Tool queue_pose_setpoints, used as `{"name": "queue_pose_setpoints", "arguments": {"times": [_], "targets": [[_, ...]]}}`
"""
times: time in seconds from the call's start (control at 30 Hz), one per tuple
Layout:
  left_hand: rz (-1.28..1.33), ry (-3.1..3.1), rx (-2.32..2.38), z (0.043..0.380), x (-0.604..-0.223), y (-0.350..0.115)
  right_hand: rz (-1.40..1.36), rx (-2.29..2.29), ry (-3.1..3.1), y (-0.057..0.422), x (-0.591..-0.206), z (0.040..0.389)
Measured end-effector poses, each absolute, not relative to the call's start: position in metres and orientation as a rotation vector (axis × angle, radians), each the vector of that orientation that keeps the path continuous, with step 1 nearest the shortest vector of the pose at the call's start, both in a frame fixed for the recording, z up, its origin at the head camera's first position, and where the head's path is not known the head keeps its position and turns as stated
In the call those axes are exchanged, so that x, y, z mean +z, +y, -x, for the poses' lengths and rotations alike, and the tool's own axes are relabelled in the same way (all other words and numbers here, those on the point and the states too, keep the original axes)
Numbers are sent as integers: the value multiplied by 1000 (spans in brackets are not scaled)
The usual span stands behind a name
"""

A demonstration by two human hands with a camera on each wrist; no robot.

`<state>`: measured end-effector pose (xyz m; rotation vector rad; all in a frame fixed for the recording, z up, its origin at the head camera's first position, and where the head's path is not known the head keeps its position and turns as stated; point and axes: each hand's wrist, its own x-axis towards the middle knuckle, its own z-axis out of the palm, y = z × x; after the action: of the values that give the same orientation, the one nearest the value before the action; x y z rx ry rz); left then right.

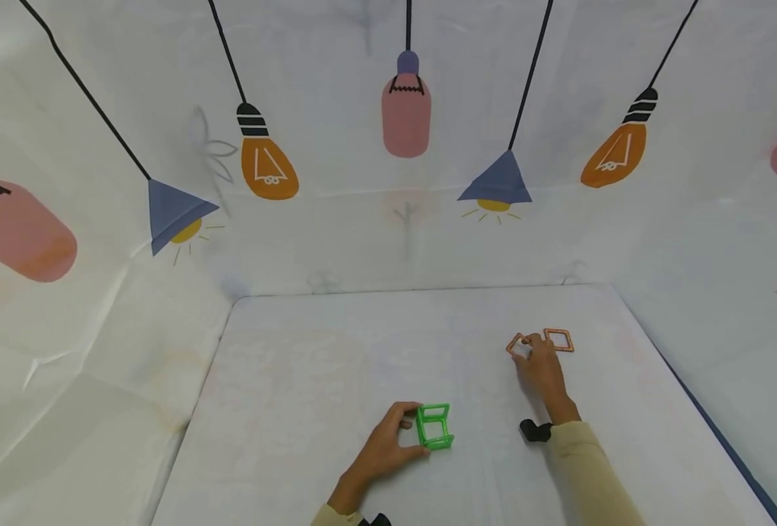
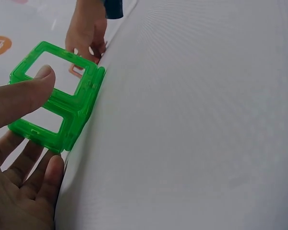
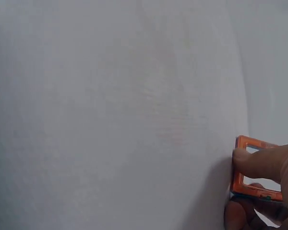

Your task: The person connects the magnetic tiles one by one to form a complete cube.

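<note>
On the white table, my left hand (image 1: 383, 447) grips a green open box shape of joined square magnetic tiles (image 1: 433, 418), thumb on one side and fingers on the other. The left wrist view shows the thumb lying over one green frame (image 2: 84, 117), with the fingertips under its lower edge. Farther off to the right, my right hand (image 1: 543, 371) pinches an orange square magnetic tile (image 1: 512, 342), tilted in the head view. In the right wrist view the thumb presses on the orange frame (image 3: 237, 182). A second orange square tile (image 1: 570, 340) lies just right of the right hand.
The white table (image 1: 309, 365) meets a wall sheet (image 1: 335, 241) printed with hanging lamps and bulbs at the back and sides. A black wrist-worn device (image 1: 534, 431) sits at the right wrist, another (image 1: 380, 520) at the left.
</note>
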<state>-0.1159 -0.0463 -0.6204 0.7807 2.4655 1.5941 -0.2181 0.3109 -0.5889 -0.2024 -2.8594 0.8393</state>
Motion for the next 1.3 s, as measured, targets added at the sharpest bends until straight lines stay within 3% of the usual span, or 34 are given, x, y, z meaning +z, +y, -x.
{"name": "queue_pose_setpoints", "arguments": {"times": [0.67,1.3], "targets": [[-637,2576,1579,106,-631,-38,177,927,-2698,296,-600,185],[-791,2711,1561,115,-628,-40,211,1396,-2770,194,-593,103]]}}
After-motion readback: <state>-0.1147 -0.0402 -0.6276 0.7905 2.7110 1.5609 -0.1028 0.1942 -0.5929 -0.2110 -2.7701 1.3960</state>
